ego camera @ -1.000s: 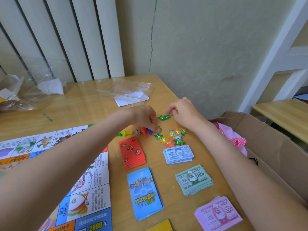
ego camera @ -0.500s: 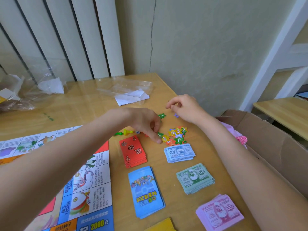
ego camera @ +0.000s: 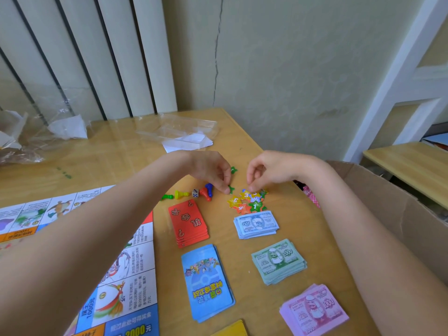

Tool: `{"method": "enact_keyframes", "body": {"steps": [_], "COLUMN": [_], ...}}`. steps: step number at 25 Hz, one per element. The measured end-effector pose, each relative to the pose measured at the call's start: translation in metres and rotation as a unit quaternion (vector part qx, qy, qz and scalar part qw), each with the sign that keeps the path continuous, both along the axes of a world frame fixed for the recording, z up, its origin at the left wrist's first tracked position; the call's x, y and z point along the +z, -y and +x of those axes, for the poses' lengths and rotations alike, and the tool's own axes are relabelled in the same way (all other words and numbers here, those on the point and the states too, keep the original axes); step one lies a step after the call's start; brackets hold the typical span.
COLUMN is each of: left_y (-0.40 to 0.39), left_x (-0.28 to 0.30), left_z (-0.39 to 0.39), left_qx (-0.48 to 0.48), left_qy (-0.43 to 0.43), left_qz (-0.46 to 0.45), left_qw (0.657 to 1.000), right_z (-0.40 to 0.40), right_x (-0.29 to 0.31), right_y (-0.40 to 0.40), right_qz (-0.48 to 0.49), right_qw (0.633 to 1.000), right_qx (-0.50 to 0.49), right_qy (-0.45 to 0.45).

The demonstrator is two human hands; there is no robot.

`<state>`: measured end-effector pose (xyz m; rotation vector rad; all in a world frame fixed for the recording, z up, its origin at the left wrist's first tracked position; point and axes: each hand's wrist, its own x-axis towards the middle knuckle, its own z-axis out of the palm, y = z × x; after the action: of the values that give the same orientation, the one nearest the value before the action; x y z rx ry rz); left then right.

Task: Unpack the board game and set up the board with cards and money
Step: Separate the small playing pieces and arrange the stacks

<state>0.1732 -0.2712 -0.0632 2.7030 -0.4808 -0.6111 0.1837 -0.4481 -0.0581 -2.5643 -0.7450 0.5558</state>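
The game board (ego camera: 131, 282) lies unfolded at the lower left of the wooden table (ego camera: 116, 156). Beside it lie a red card deck (ego camera: 188, 223) and a blue card deck (ego camera: 207, 282). Stacks of paper money sit to the right: blue 500s (ego camera: 255, 224), green 2000s (ego camera: 278, 260), pink 1000s (ego camera: 312, 309). A pile of numbered star tokens (ego camera: 247, 202) lies above the money. My left hand (ego camera: 211, 169) pinches a green star token (ego camera: 231, 189). My right hand (ego camera: 269, 169) pinches at the top of the pile. Another green star (ego camera: 233, 170) lies between the hands.
Coloured pawns (ego camera: 206, 190) and a white die (ego camera: 195, 193) lie left of the stars. Clear plastic wrapping with paper (ego camera: 184, 137) lies at the back, more wrapping (ego camera: 36, 139) at far left. An open cardboard box (ego camera: 388, 214) stands at the table's right edge. A yellow card's corner (ego camera: 232, 329) shows at the bottom.
My right hand has come back down from the far green star to the top of the star pile. My left hand keeps its fingertips at the green star left of the pile.
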Motion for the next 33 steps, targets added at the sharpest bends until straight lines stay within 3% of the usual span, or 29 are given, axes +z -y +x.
{"method": "enact_keyframes", "body": {"steps": [4, 10, 17, 20, 25, 31, 33], "left_y": [-0.001, -0.008, 0.005, 0.003, 0.004, 0.002, 0.002], "left_x": [-0.007, -0.014, -0.006, -0.007, -0.007, -0.007, -0.007], "left_z": [0.005, 0.001, -0.030, -0.029, -0.026, -0.021, -0.017], "left_qx": [0.041, 0.096, -0.006, 0.007, 0.023, 0.023, 0.031], "left_qy": [0.052, 0.164, 0.047, 0.041, 0.042, 0.072, 0.090], "left_qz": [-0.022, -0.044, -0.053, -0.072, -0.059, -0.036, -0.032], "left_qw": [0.998, 0.981, 0.997, 0.997, 0.997, 0.996, 0.995], "right_z": [-0.005, -0.004, -0.004, -0.007, -0.007, -0.001, 0.002], "right_x": [0.010, 0.007, 0.014, 0.014, 0.006, 0.010, 0.010], "right_y": [-0.004, -0.004, 0.002, 0.002, -0.006, 0.009, 0.008], "right_qz": [-0.110, -0.087, -0.028, -0.007, -0.084, -0.034, 0.030], "right_qw": [0.993, 0.996, 1.000, 1.000, 0.996, 0.999, 0.999], "right_qx": [0.021, 0.021, 0.012, -0.002, 0.023, 0.025, -0.009], "right_qy": [0.033, 0.014, -0.004, -0.002, -0.005, -0.004, 0.013]}}
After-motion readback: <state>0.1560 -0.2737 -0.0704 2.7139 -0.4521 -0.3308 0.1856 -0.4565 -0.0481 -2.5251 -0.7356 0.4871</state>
